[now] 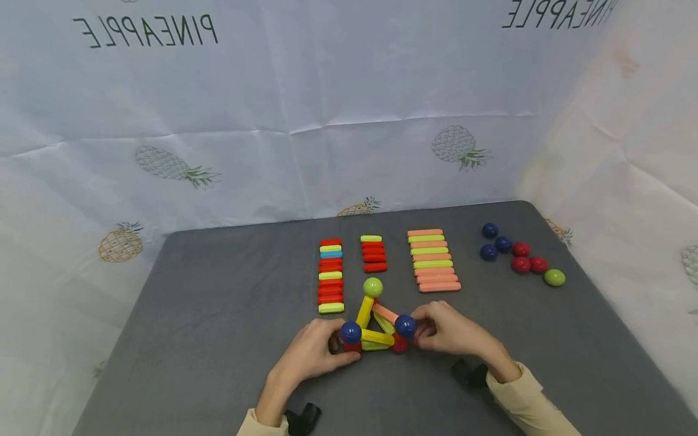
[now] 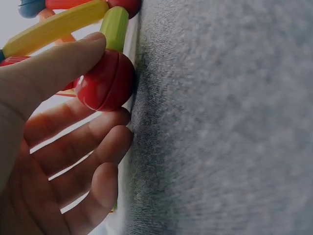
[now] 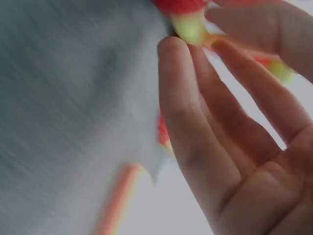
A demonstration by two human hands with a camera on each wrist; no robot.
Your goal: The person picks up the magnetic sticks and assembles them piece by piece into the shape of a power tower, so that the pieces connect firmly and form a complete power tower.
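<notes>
A frame of toy rods and balls stands between the hands, with blue balls (image 1: pixel 351 332) and a green ball (image 1: pixel 373 287) on top. Yellow rods (image 1: pixel 377 337) and an orange rod (image 1: pixel 385 313) run between its corners. Low on the left side, my left hand (image 1: pixel 316 351) pinches a red ball (image 2: pixel 105 81) near a green rod (image 2: pixel 115 29); the other fingers curl loosely below. My right hand (image 1: pixel 449 330) is at the right corner, fingertips beside a blue ball (image 1: pixel 405 326) above another red ball (image 1: pixel 400 344). Its fingers look fairly straight in the blurred right wrist view; exact contact is unclear.
Behind the frame lie a column of short red, yellow and blue rods (image 1: pixel 330 275), a smaller column (image 1: pixel 374 254) and longer orange and yellow rods (image 1: pixel 434 260). Loose blue, red and green balls (image 1: pixel 520 265) are at the table's (image 1: pixel 218 290) right side. A printed cloth (image 1: pixel 327 169) hangs behind.
</notes>
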